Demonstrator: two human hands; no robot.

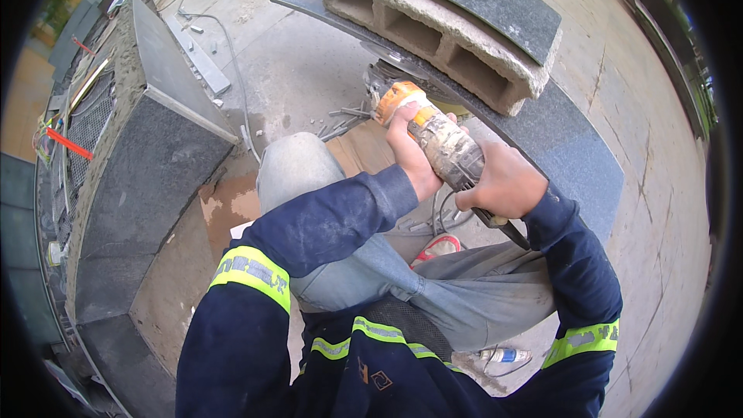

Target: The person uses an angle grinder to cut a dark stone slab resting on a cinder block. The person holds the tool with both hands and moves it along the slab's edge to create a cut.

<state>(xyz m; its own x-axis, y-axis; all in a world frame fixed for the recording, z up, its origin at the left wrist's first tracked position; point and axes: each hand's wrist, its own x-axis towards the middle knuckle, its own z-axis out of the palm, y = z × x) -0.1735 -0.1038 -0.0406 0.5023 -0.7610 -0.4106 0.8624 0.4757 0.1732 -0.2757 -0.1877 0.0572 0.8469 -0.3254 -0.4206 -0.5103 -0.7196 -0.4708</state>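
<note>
Both hands grip a dusty orange angle grinder [445, 147] with a battered body. My left hand [414, 155] is wrapped round it just behind its orange head. My right hand [507, 182] holds the rear end, where a black cord hangs down. The grinder's head and disc sit at the underside or near edge of a dark speckled stone slab [584, 151]; whether they touch it I cannot tell. A hollow concrete block [387, 0] lies on that slab, with a second stone slab [495, 0] on top. My bent legs are below.
A low stone-faced structure [124, 224] with rough mortar edges stands at the left, with mesh and orange strips behind it. Brown cardboard [224, 197] lies under me. A long cord, stone offcuts and a pale strip [201, 58] are on the concrete ground. A cord plug connector lies bottom right.
</note>
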